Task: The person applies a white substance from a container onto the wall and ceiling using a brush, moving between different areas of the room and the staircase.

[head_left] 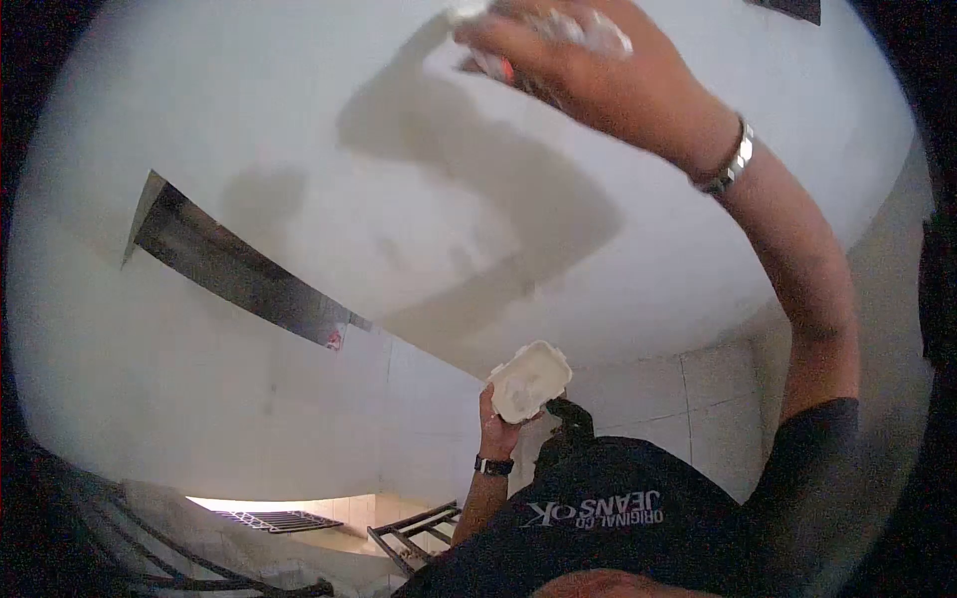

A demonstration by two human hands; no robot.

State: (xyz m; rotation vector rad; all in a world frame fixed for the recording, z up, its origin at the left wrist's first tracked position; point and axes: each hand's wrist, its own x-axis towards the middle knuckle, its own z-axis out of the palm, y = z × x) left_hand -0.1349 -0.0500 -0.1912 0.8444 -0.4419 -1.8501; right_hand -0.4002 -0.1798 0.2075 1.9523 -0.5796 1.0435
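In my left hand (495,427), low in the middle of the view, is a small off-white plastic tub (538,371), its fingers wrapped round one side. The tub is tilted so its inside shows, with some whitish material in it. High in the view my right hand (568,50) is raised against the white plastered surface (419,259). White paste is smeared over its fingers, which are bent around something with a red-orange spot. Blur and the paste hide what that thing is. The right arm casts a shadow on the plaster.
A long dark recess (239,264) cuts into the plaster at left. Below are a dark metal ladder-like frame (414,533), dark bars (169,558) and an opening with a grille (284,520). Tiled wall (688,404) stands behind my shirt.
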